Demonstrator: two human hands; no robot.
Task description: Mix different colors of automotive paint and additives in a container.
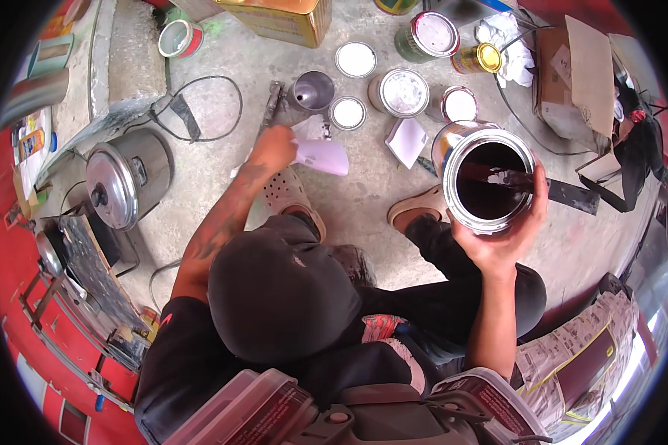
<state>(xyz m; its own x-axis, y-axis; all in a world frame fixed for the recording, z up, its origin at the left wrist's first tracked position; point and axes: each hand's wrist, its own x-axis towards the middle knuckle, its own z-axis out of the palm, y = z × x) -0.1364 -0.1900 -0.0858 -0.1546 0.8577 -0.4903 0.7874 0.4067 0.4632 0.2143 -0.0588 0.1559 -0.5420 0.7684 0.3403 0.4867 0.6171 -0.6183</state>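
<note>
My right hand (501, 237) grips an open metal can (450, 167) from below and the right side. Its inside looks dark, and a flat dark stick (575, 193) smeared with pale paint crosses its mouth, sticking out to the right. My left hand (273, 148) is closed beside a pink paper (321, 157) and a paint-crusted stick (273, 100); I cannot make out which it holds. Beyond them stand a grey metal cup (312, 90) and a lidded can (399, 92). A folded pale paper (405, 140) lies between the hands.
Several smaller cans (426, 37) stand farther back near a large golden tin (271, 18). A lidded steel pot (126, 178), a looped cable (204, 139) and a concrete ledge (126, 67) are at left. A cardboard box (571, 81) and crumpled white paper (516, 59) are at right.
</note>
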